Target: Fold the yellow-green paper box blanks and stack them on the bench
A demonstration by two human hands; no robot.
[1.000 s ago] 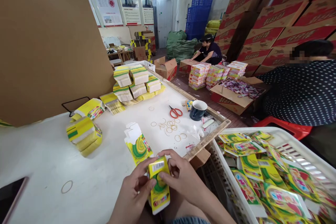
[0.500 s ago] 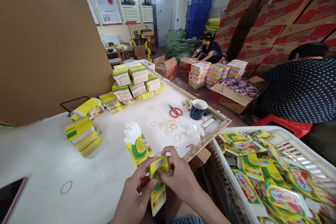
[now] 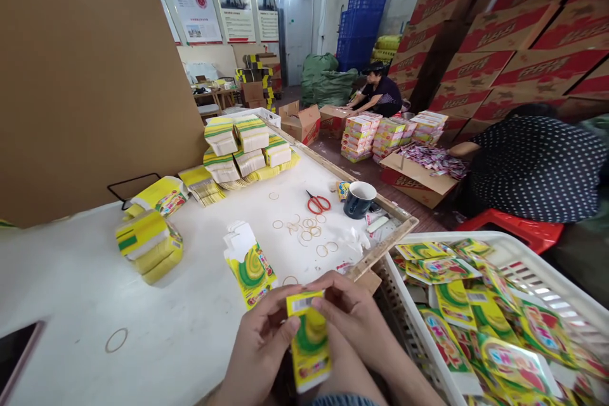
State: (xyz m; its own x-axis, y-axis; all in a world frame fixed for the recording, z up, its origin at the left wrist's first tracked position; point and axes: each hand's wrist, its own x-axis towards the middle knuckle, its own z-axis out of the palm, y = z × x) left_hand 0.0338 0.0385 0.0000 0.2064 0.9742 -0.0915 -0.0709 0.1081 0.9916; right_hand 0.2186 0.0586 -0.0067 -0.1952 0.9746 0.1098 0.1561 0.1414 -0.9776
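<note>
Between my two hands is a small yellow and green carton (image 3: 309, 339) with a barcode on its upper end, held tilted over my lap at the table's front edge. My left hand (image 3: 264, 336) pinches its left side, thumb on the front face. On the upper right edge, my right hand (image 3: 354, 317) grips with thumb in front and fingers behind. Another flat carton (image 3: 252, 269) with white flaps spread lies on the white table (image 3: 204, 298) just beyond. A rubber band (image 3: 290, 280) rests right behind my fingers.
To the right stands a white basket (image 3: 457, 235) of cartons. Bundled carton stacks (image 3: 238, 158), red scissors (image 3: 318, 203), a dark mug (image 3: 360, 200) and more rubber bands (image 3: 309, 228) are on the table. A phone (image 3: 19, 355) lies left. Two people (image 3: 537, 165) work beyond.
Both hands and the carton have moved right and slightly down, and the carton's front now faces me more fully. The person at right has bent lower toward the open box.
</note>
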